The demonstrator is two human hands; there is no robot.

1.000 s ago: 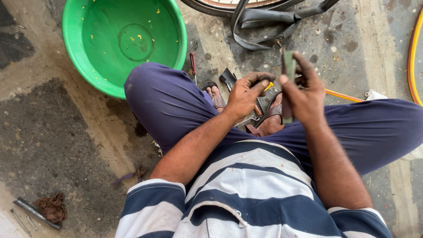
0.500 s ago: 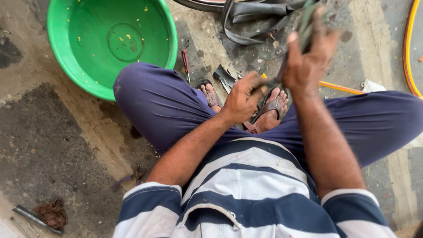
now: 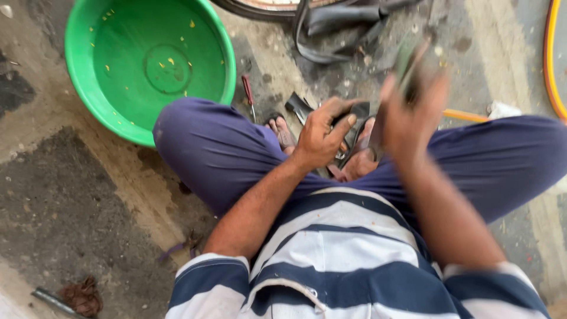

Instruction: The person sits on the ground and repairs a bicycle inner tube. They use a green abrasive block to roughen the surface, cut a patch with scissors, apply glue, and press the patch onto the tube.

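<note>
Sitting cross-legged on the concrete, both hands up over my feet. Left hand (image 3: 322, 133) is curled down around a piece of black rubber strip (image 3: 354, 112), fingers closed on it, thumb along the top edge. Right hand (image 3: 407, 118) is raised a bit higher and motion-blurred; fist looks closed around a dark greenish tool (image 3: 410, 56) that sticks up past my fingers, but the tool's shape is too smeared to make out. Rubber piece sits between the two hands, just above my sandalled feet (image 3: 354, 162).

Green plastic basin (image 3: 82, 100) is on the ground by my left knee, yellow flecks in it. Red-handled screwdriver (image 3: 248, 94) lies between basin and my foot. Tyre and loose black inner tube (image 3: 336, 23) ahead of me, well apart from the hands. Yellow hose (image 3: 552, 71) curves along the right edge.
</note>
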